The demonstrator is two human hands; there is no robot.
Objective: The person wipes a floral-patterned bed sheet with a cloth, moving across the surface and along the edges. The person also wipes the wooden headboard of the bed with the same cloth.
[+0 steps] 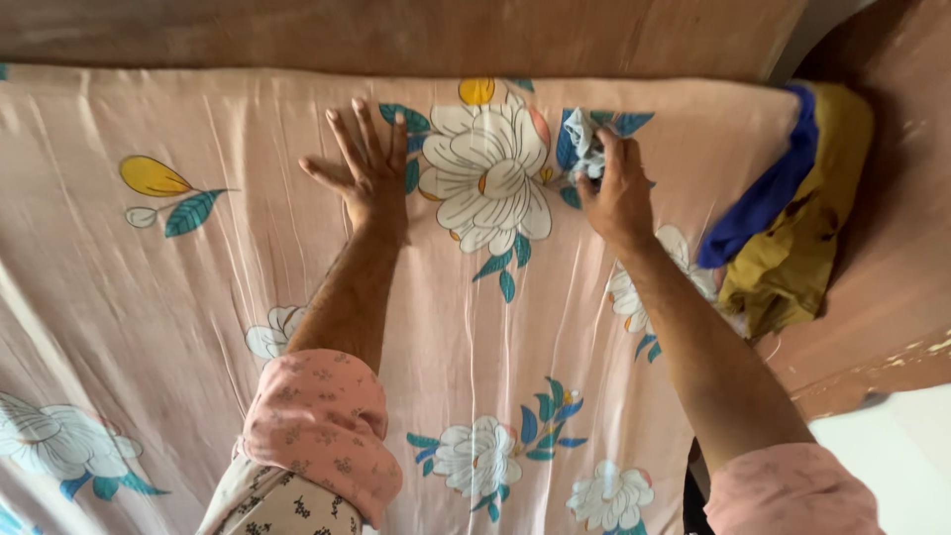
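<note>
A pink floral bedsheet lay stretched over a mattress, covering nearly the whole view, printed with large white flowers, teal leaves and a few yellow buds. The left hand pressed flat on the sheet near its far edge, fingers spread wide and holding nothing, just left of the biggest white flower. The right hand sat on the other side of that flower, its fingers pinched shut on a small bunched fold of the sheet, lifted slightly off the surface. The two hands were apart, with the flower between them. Both forearms reached away from the camera, with rolled-up pink sleeves at the near edge. At the far right corner, a yellow cloth with a blue cloth over it hung off the mattress edge. Beyond the sheet ran a brown wooden headboard, and brown wood also showed on the right.
</note>
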